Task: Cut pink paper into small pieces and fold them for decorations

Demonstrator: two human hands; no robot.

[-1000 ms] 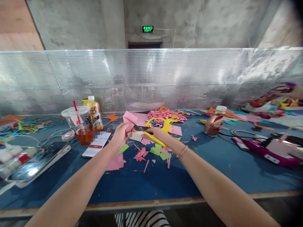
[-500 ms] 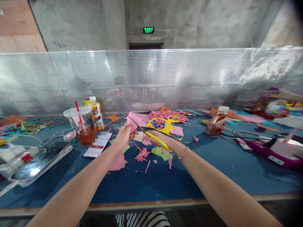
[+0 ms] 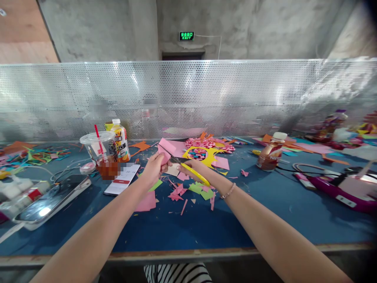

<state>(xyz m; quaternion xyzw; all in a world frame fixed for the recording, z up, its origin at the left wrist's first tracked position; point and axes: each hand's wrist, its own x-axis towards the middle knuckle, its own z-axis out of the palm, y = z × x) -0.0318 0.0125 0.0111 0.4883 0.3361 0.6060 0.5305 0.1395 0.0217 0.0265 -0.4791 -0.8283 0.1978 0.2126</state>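
A small piece of pink paper point(image 3: 165, 150) is pinched in my left hand point(image 3: 156, 167), above the middle of the table. My right hand point(image 3: 193, 169) is closed round the yellow handles of a pair of scissors point(image 3: 196, 175). The dark blades point up and left and lie across the pink paper. Under and around my hands are pink and green paper scraps point(image 3: 177, 192). Just beyond my right hand lies a yellow sheet with cut-out holes point(image 3: 209, 157), beside a heap of small pink paper pieces point(image 3: 198, 142).
Left of my hands stand a plastic cup with a red straw point(image 3: 98, 143) and a juice bottle point(image 3: 120, 141); two phones point(image 3: 122, 181) lie nearby. A brown bottle point(image 3: 271, 152) and a purple device point(image 3: 338, 194) are on the right. A perforated metal screen point(image 3: 182, 98) closes the back.
Both hands keep nearly the same position, with the blades still across the pink paper. Another person's arm at the far right has gone out of view. The whole view has shifted slightly.
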